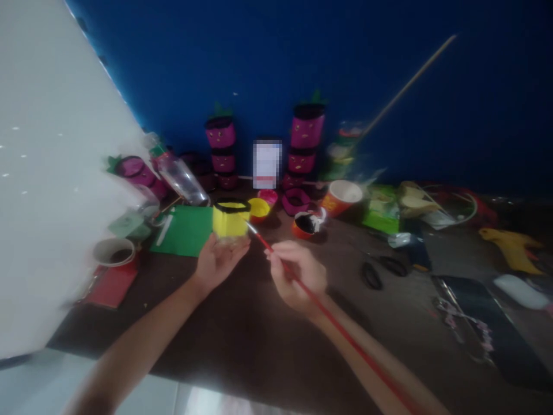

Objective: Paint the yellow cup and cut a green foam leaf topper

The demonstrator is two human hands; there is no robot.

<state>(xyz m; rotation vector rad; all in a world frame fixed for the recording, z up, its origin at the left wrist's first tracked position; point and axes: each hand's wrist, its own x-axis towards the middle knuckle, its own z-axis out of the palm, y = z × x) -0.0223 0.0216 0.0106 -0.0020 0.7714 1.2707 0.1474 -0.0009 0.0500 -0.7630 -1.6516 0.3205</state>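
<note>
My left hand (218, 262) holds a small yellow cup with a black rim (230, 219) from below, lifted a little above the dark table (242, 328). My right hand (297, 275) pinches a long red paintbrush (328, 317). The brush tip touches the cup's right side. The brush handle runs back along my right forearm toward the lower right.
Stacked magenta painted cups (306, 134) stand by the blue wall. Nearby lie a green sheet (185, 230), paint pots (303, 225), an orange paper cup (341, 197), a tipped plastic bottle (181, 178), scissors (380, 271) and a yellow shape (512, 248). A white wall is at the left.
</note>
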